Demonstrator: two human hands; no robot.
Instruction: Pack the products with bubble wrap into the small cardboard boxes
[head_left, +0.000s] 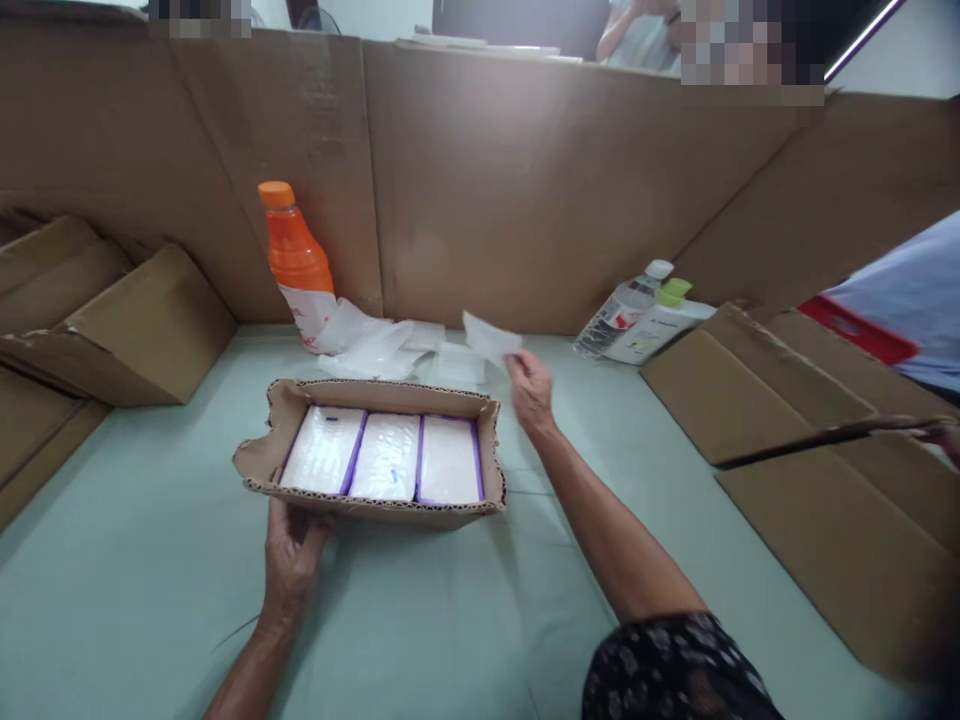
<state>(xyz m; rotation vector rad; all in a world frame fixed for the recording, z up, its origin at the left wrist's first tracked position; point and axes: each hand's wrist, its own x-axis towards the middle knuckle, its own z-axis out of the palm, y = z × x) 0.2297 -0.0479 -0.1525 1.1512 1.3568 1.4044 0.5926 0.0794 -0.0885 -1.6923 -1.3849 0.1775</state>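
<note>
A small cardboard box (390, 510) with ragged cut edges stands open in front of me. Inside it lie three white plastic-wrapped packs (385, 456) with purple edges, side by side. My left hand (291, 555) grips the near left side of the box from below, its fingers partly hidden under it. Beyond the box's right end, my right hand (531, 385) pinches a thin white translucent sheet (487, 338) by its edge. More translucent white pieces (375, 340) lie behind the box.
An orange bottle (296, 260) stands back left. A clear bottle (622, 312) and a white bottle with a green cap (656, 325) lean at the back right. Cardboard boxes (150, 320) flank the green table (150, 560); a tall cardboard wall (525, 190) closes the back.
</note>
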